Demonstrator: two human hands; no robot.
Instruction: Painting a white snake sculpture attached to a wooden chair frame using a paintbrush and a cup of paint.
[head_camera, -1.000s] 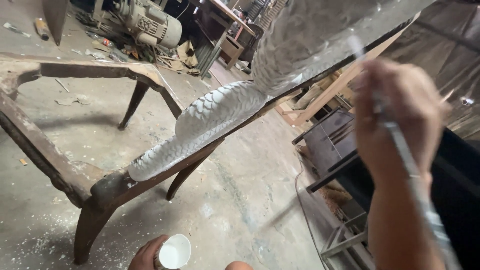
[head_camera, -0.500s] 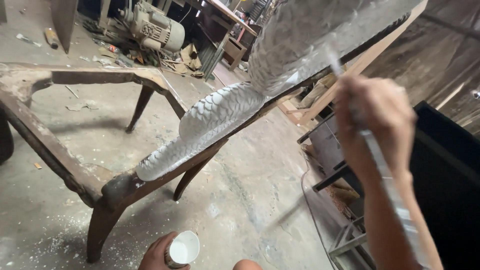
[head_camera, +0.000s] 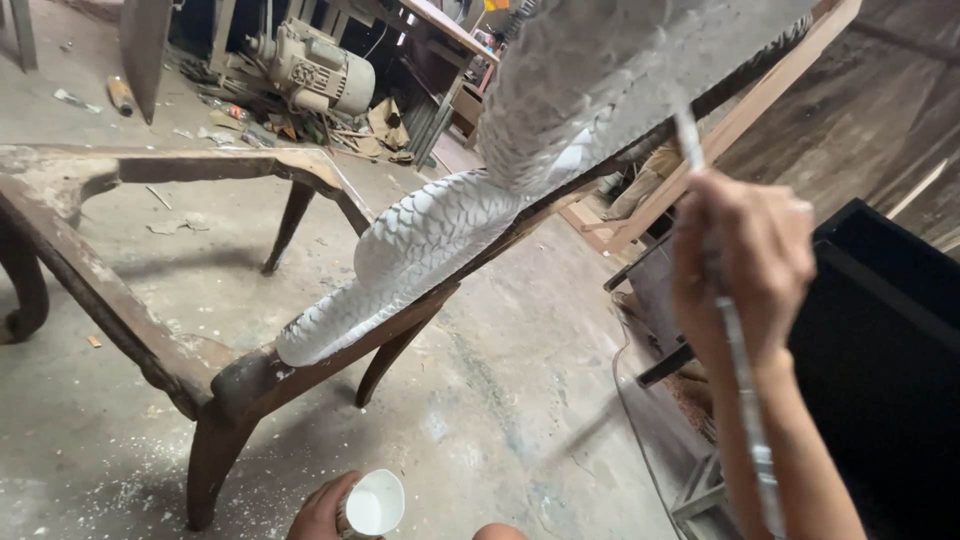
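Dusty concrete floor all over this workshop, speckled with white flecks and bits of scrap. Off in the back sits an old electric motor surrounded by clutter and wood offcuts, and on the right side is a big black panel.

Front and centre is a dark wooden furniture frame with curved legs, standing on the floor. Rising out of its near corner is a carved fish-scale piece, coated whitish grey, that sweeps up and gets much wider toward the top of the view.

Right hand is clenched around a long thin brush, the handle caked in pale paint. The brush runs up past the fingers, with the tip right against the underside of the scaled carving, just beside a bare wooden slat.

Left hand is down at the bottom edge, wrapped around a small white cup that looks to have white paint in it. Only part of that hand shows. It sits low, well apart from the carving.
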